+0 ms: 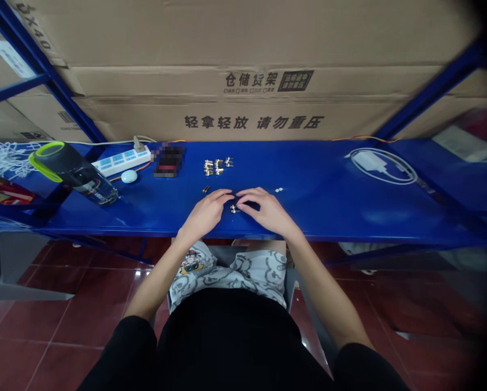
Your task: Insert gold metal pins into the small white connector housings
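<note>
Since both hands (204, 214) (269, 213) crowd it, the metal fitting (234, 209) is half-hidden.

Shiny metal connectors (217, 164) on glossy painted-metal shelf (320, 201).

**Storeroom corner used as a makeshift workbench**

Blue steel shelving (308, 184) holds large cardboard cartons (243, 81) printed in Chinese with warehouse-shelf and handle-with-care wording. A power strip (121, 162) and small metal fittings (213, 168) lie on the shelf, above a red tile floor (64, 304).
</note>
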A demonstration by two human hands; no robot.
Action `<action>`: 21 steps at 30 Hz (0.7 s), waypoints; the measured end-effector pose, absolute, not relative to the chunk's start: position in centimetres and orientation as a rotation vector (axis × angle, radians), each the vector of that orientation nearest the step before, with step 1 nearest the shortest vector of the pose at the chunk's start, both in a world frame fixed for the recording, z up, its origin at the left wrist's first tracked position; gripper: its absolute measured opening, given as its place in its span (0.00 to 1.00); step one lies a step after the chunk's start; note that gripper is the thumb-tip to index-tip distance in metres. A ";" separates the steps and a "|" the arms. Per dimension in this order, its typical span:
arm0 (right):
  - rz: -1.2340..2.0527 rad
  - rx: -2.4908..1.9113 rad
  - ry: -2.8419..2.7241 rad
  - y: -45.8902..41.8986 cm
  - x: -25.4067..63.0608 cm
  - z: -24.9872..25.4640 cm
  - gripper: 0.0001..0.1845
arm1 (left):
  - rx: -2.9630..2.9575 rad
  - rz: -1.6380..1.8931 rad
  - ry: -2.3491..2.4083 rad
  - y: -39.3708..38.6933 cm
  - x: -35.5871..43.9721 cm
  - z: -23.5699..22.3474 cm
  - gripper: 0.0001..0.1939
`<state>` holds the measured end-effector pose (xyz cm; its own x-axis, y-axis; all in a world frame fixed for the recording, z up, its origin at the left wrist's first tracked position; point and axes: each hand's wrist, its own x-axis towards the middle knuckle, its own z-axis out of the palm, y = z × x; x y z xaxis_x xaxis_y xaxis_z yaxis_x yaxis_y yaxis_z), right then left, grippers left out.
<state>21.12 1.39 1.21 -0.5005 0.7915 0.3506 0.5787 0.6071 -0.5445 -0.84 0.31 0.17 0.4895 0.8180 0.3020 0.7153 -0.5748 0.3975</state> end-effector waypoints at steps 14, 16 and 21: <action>0.296 -1.209 -2.226 1.9 21.9 1.0 0.19 | 2.557 0.631 1.334 0.2 -0.7 0.3 0.26; 0.217 -1.283 -2.235 2.0 22.4 0.6 0.21 | 2.557 0.635 1.334 0.2 -0.7 0.2 0.26; 0.151 -1.349 -2.326 2.2 22.9 -0.6 0.26 | 2.573 0.626 1.321 0.3 -0.7 0.1 0.26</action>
<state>22.86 2.18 -0.57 -0.4241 0.8468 0.3210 0.7982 0.5170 -0.3091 -0.66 0.29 0.12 0.5158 0.8082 0.2841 0.7315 -0.5881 0.3450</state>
